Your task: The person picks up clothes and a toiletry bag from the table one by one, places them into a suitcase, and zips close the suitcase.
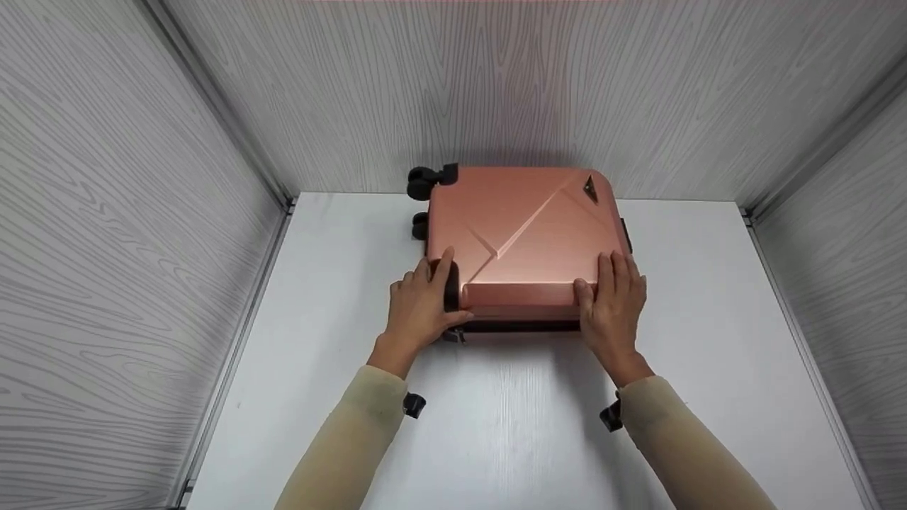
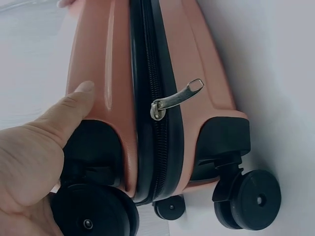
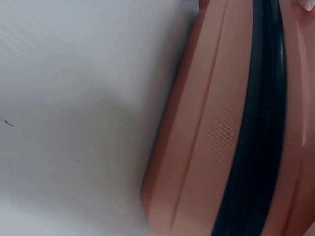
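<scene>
A rose-pink hard-shell suitcase [image 1: 531, 227] lies on its broad side, its wheels [image 1: 421, 185] pointing left. At its near left corner, my left hand [image 1: 417, 306] rests with the index finger on the upper shell and the thumb along the near side. The left wrist view shows that thumb beside a black wheel housing [image 2: 96, 147], and a metal zipper pull [image 2: 179, 96] sticking out from the black zipper band. My right hand [image 1: 613, 304] touches the near right corner, fingers extended over the top and thumb at the edge. Only a bit of hand shows in the right wrist view.
The suitcase sits on a white tabletop [image 1: 496, 425], close to a grey wood-grain back panel [image 1: 340, 99]. Similar side panels rise at left [image 1: 106, 248] and right [image 1: 843, 212]. Small black devices [image 1: 414, 405] are worn at both wrists.
</scene>
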Demonstrator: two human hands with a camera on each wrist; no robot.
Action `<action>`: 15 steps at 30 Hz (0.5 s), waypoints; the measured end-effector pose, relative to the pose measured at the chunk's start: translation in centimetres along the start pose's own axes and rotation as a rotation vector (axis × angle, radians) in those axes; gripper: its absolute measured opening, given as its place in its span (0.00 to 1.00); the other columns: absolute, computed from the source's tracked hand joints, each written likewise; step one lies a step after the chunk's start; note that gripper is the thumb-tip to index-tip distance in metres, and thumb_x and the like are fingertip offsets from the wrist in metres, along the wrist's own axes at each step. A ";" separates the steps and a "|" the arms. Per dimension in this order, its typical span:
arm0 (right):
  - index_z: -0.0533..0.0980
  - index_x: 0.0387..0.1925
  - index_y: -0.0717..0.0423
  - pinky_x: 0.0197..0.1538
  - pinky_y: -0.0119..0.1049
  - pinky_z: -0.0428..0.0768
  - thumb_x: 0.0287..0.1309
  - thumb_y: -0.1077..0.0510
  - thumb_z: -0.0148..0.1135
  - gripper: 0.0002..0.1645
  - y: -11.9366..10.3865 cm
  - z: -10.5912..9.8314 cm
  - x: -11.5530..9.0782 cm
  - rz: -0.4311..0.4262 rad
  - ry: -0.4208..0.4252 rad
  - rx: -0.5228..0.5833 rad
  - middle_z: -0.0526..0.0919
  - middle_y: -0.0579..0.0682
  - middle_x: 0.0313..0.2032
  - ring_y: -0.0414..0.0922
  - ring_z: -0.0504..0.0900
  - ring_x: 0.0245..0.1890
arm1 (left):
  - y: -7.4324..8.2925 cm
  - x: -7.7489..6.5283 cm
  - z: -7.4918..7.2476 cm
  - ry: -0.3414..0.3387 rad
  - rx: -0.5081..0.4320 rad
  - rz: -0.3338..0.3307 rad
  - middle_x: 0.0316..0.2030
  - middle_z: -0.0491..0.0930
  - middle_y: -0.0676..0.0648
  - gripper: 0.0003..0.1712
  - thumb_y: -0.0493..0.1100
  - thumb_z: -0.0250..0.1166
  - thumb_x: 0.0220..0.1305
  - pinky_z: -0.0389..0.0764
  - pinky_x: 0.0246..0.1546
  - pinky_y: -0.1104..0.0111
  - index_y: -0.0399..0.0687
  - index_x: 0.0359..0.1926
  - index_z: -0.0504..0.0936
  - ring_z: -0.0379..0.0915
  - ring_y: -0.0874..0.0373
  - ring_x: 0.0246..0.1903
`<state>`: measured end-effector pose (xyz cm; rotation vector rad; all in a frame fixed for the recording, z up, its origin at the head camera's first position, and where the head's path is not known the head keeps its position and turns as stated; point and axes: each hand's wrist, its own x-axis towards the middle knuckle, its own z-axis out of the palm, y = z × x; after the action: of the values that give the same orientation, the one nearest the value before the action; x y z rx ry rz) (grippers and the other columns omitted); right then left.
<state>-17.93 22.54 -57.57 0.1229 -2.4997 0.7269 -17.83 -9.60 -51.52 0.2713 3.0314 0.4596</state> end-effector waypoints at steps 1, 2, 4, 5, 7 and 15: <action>0.65 0.76 0.66 0.76 0.74 0.47 0.81 0.31 0.40 0.46 0.2 0.1 0.1 -0.001 0.003 0.005 0.63 0.68 0.75 0.66 0.55 0.79 | 0.1 -0.1 -0.1 -0.007 -0.009 -0.002 0.77 0.61 0.31 0.68 0.71 0.75 0.57 0.70 0.66 0.37 0.63 0.87 0.44 0.70 0.32 0.67; 0.65 0.76 0.65 0.76 0.73 0.46 0.81 0.30 0.38 0.47 0.4 0.1 0.1 0.000 0.004 0.013 0.63 0.67 0.76 0.66 0.55 0.79 | 0.3 -0.3 -0.1 -0.014 -0.020 -0.002 0.77 0.61 0.30 0.68 0.70 0.75 0.58 0.70 0.66 0.37 0.62 0.87 0.43 0.70 0.32 0.67; 0.65 0.76 0.64 0.77 0.71 0.45 0.80 0.30 0.37 0.47 0.8 0.1 0.2 0.000 -0.001 0.024 0.63 0.66 0.76 0.65 0.55 0.79 | 0.6 -0.6 -0.2 -0.027 -0.041 -0.002 0.77 0.60 0.29 0.67 0.68 0.76 0.59 0.70 0.66 0.37 0.61 0.87 0.43 0.70 0.31 0.68; 0.65 0.77 0.64 0.78 0.71 0.45 0.80 0.29 0.37 0.47 1.0 0.0 0.3 0.001 -0.007 0.027 0.63 0.66 0.76 0.64 0.54 0.80 | 0.8 -0.8 -0.3 -0.038 -0.050 -0.004 0.77 0.59 0.29 0.67 0.67 0.75 0.60 0.70 0.66 0.37 0.61 0.87 0.43 0.69 0.31 0.68; 0.65 0.77 0.63 0.78 0.69 0.44 0.81 0.30 0.37 0.46 1.5 0.0 0.5 0.006 -0.022 0.032 0.63 0.65 0.76 0.63 0.54 0.80 | 1.2 -1.1 -0.4 -0.055 -0.053 -0.005 0.77 0.59 0.28 0.67 0.67 0.75 0.61 0.71 0.65 0.37 0.60 0.87 0.42 0.70 0.31 0.68; 0.66 0.77 0.64 0.79 0.63 0.48 0.84 0.43 0.42 0.36 3.1 -0.9 2.2 0.044 -0.064 0.108 0.66 0.64 0.76 0.63 0.55 0.80 | 3.1 -2.8 -0.9 -0.087 -0.036 0.042 0.73 0.64 0.24 0.64 0.68 0.72 0.64 0.80 0.55 0.39 0.52 0.86 0.45 0.76 0.30 0.62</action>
<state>-20.06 25.75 -57.28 0.1316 -2.5302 0.8892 -14.68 -7.44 -49.62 0.3442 2.9346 0.4911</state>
